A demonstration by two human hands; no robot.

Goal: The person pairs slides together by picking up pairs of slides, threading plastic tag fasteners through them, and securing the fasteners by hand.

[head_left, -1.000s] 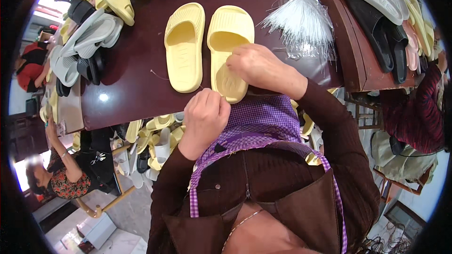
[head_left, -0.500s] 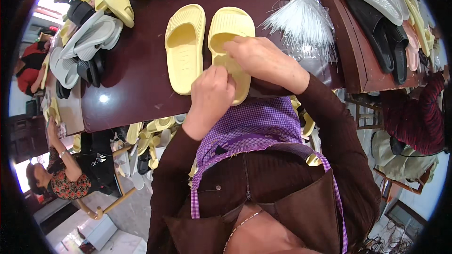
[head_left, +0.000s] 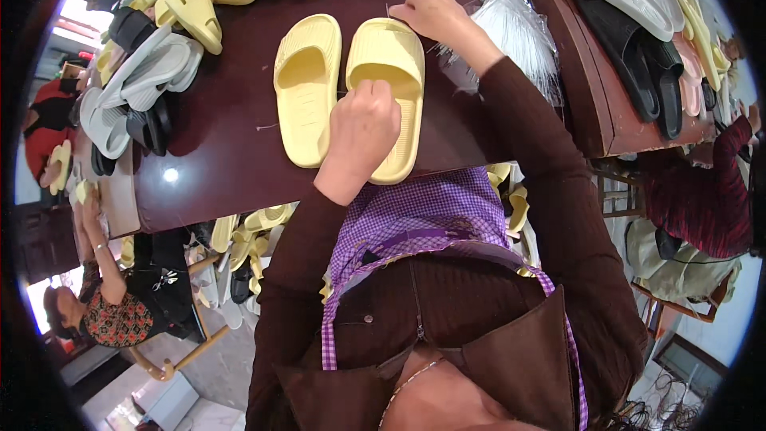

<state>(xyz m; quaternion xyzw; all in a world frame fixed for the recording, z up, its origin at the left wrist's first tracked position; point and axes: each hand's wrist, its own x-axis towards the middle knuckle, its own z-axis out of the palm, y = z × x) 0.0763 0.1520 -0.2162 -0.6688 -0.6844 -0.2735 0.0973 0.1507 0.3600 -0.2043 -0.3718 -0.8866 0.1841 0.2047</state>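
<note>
Two yellow slide slippers, the left one (head_left: 302, 128) and the right one (head_left: 385, 49), lie side by side on the dark red table (head_left: 215, 144), toes pointing away from me. My left hand (head_left: 363, 129) is closed in a fist over the inner side of the right slipper, just behind its strap. What its fingers hold, if anything, is hidden. Beyond that slipper's toe, my right hand (head_left: 435, 16) pinches what looks like a thin strand at its fingertips. Next to my right wrist lies a bundle of thin white plastic strands (head_left: 515, 40) in a clear bag.
Grey slippers (head_left: 155, 68) and more yellow slippers (head_left: 195, 12) are piled along the table's left side. A raised wooden surface (head_left: 630, 132) at right carries grey, black and pink slippers. More slippers show below the table. Other people sit at both sides.
My right hand has moved from the right slipper's opening up past its toe. My left hand has shifted slightly forward over the slipper. Both slippers sit slightly left of before in the picture.
</note>
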